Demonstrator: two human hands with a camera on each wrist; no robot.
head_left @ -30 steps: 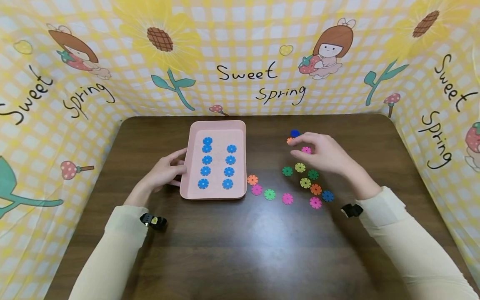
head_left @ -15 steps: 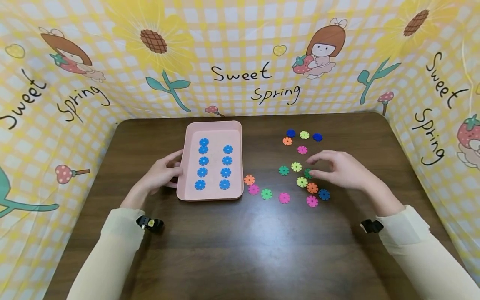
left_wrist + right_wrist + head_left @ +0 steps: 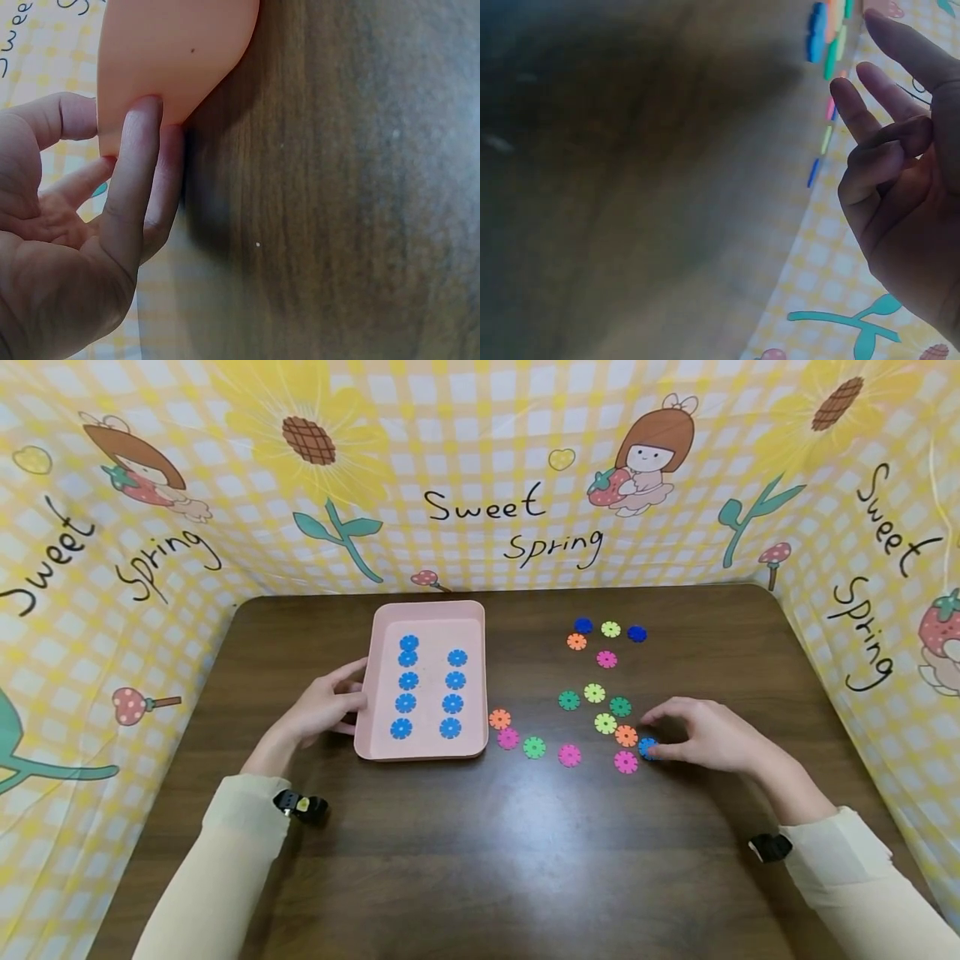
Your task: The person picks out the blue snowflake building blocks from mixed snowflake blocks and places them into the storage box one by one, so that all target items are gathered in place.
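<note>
On the left stands a pink tray (image 3: 420, 750) holding two columns of blue snowflake building discs (image 3: 452, 702). My left hand (image 3: 322, 706) touches the tray's left side; in the left wrist view its fingers (image 3: 135, 172) lie against the outer wall. Out on the right, my right hand (image 3: 705, 735) reaches low over the table, thumb tip right at a loose blue disc (image 3: 646, 749), partly covered by it. The index finger stays apart from the thumb. In the right wrist view, the right hand (image 3: 907, 157) shows the thumb stretched out and other fingers bent.
Loose discs lie right of the tray: orange (image 3: 626, 736), pink (image 3: 626, 762), yellow (image 3: 605, 723), green (image 3: 620, 706) and dark blue (image 3: 637, 633) among them. An orange disc (image 3: 499, 719) sits close to the tray's right wall. A patterned cloth (image 3: 480, 468) surrounds the table (image 3: 480, 860).
My right hand has moved toward me and to the right, from above the far discs down to the loose blue disc. My left hand stays at the tray.
</note>
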